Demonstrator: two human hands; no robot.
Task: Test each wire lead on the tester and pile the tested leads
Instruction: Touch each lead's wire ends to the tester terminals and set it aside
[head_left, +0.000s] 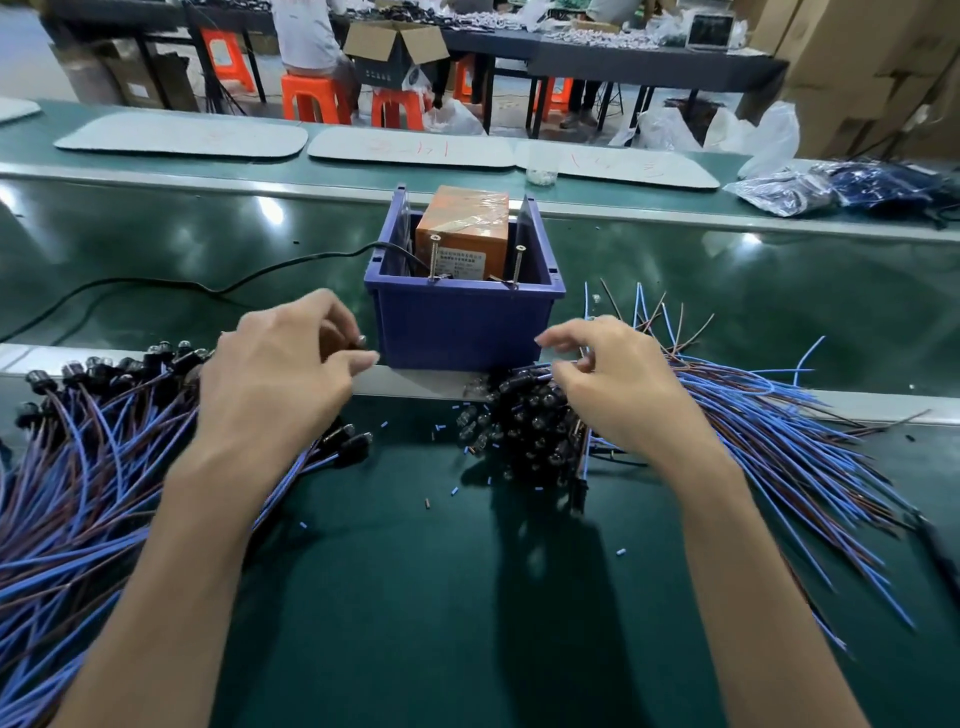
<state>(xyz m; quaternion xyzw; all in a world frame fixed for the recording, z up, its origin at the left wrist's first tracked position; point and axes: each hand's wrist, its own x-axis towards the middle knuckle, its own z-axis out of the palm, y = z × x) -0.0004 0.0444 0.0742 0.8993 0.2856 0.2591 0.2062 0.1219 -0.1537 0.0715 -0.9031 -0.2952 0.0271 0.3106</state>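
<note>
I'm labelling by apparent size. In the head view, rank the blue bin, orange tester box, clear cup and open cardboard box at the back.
1. blue bin
2. orange tester box and open cardboard box: look about alike; the cardboard box is far off, so no ranking
3. clear cup, smallest

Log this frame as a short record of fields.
left hand: pinches a lead by its dark end
right hand: fingers curled over right pile; grip unclear
tester: orange box in blue bin, two screws at front rim
left pile: blue and brown leads beside left forearm
</note>
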